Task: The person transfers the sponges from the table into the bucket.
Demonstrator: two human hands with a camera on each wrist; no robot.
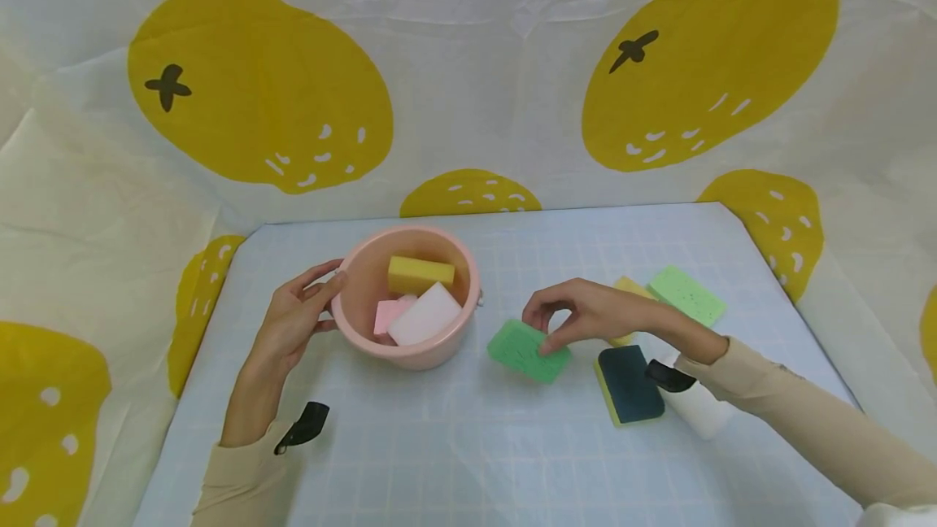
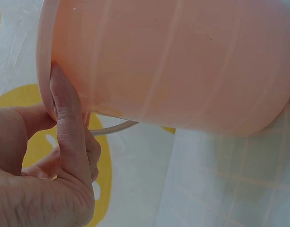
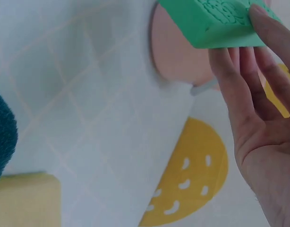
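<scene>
A pink bucket [image 1: 410, 352] stands at the left of the table, its rim gripped between the thumb and fingers of my left hand [image 1: 289, 320]. Inside it lie a yellow sponge [image 1: 420, 274], a white sponge [image 1: 426, 317] and a pink sponge [image 1: 390, 315]. My right hand [image 1: 586, 311] pinches a green sponge [image 1: 529, 350], thumb on its upper face and fingers beneath, to the right of the bucket. In the right wrist view, the green sponge [image 3: 225, 23] shows an embossed pattern and overlaps the bucket [image 3: 180, 52].
Right of the green sponge lies a dark-topped scrub sponge [image 1: 635, 385]. A light green sponge [image 1: 686, 295], a yellow sponge [image 1: 631, 289] and a white block [image 1: 699, 409] lie near the right forearm, partly covered by it. A fruit-printed curtain [image 1: 483, 104] borders the table [image 1: 410, 446].
</scene>
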